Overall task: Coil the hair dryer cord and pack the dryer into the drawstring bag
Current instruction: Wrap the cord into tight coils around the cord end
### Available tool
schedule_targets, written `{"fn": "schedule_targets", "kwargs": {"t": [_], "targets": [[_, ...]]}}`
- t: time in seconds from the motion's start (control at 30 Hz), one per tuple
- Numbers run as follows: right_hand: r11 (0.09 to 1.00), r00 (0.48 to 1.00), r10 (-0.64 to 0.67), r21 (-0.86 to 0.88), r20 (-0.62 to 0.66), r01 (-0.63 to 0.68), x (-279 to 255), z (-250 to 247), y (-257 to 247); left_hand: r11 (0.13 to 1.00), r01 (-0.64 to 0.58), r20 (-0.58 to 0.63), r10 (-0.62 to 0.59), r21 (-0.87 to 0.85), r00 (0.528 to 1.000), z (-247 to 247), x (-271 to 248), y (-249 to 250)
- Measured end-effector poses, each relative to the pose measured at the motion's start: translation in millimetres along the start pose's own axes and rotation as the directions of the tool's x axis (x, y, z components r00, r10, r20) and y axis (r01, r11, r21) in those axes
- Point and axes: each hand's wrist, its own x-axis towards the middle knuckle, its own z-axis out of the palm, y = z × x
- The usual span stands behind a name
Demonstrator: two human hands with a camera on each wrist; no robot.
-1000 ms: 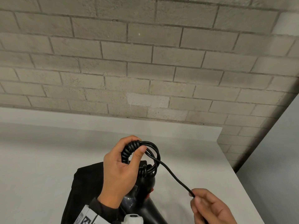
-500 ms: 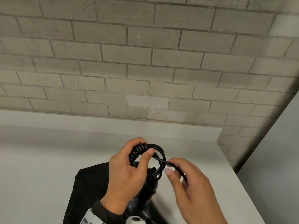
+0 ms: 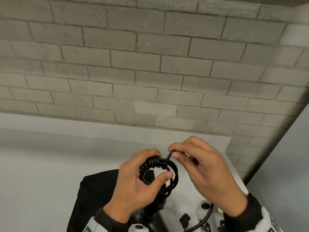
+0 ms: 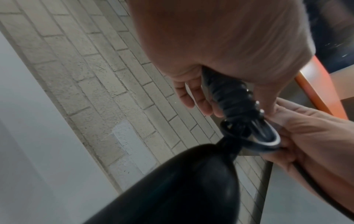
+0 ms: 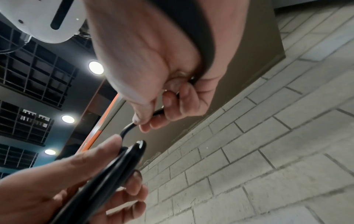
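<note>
**Inspector A:** What differs from a second ago?

**Inspector B:** The right hand (image 3: 207, 174) was then low at the right, pinching the free run of the cord (image 3: 160, 171) stretched taut away from the loops. It has since come up and in, and now sits just beside the left hand (image 3: 133, 186), above the coil. Its thumb and forefinger are clamped on a short arch of cord at the coil's top. The slack hangs under the right wrist down to the bottom edge of the head view.

**Inspector A:** And the left hand?

**Inspector B:** Unchanged in grip. Its fingers (image 4: 191, 94) and thumb are curled round the bundled loops, spiral section included. The wrist view shows the two hands touching at the loop.

**Inspector A:** The dryer?

**Inspector B:** The hair dryer (image 3: 155, 220) lies below the left hand, largely hidden by it, with the cord running up from its handle (image 4: 182, 181). It rests on the drawstring bag (image 3: 93, 195), black, flat on the table (image 3: 41, 164). Whether the bag's mouth is open, I cannot tell.

**Inspector A:** Surface and room?

**Inspector B:** A pale grey table set against a painted brick wall (image 3: 150, 72). The right wrist view shows a dark grid ceiling (image 5: 28, 91) with round lights and an orange trim strip (image 5: 95, 133).
</note>
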Motion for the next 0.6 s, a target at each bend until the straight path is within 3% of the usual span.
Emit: {"fn": "schedule_targets", "kwargs": {"t": [0.2,0.4,0.6], "targets": [[0.958,0.992,0.123,0.258,0.031,-0.127,5,11,3,0.999,-0.048,-0.015,0.048,0.017,0.999,-2,2,3],[0.831,0.964,0.263,0.496,0.049,-0.252,-2,29,6,0.996,-0.094,-0.03,0.094,-0.002,0.995,-1,0,5],[0.657,0.928,0.341,0.667,0.15,-0.35,-19,43,1,0.995,-0.086,-0.143,0.091,0.044,0.986,2,-9,3]]}}
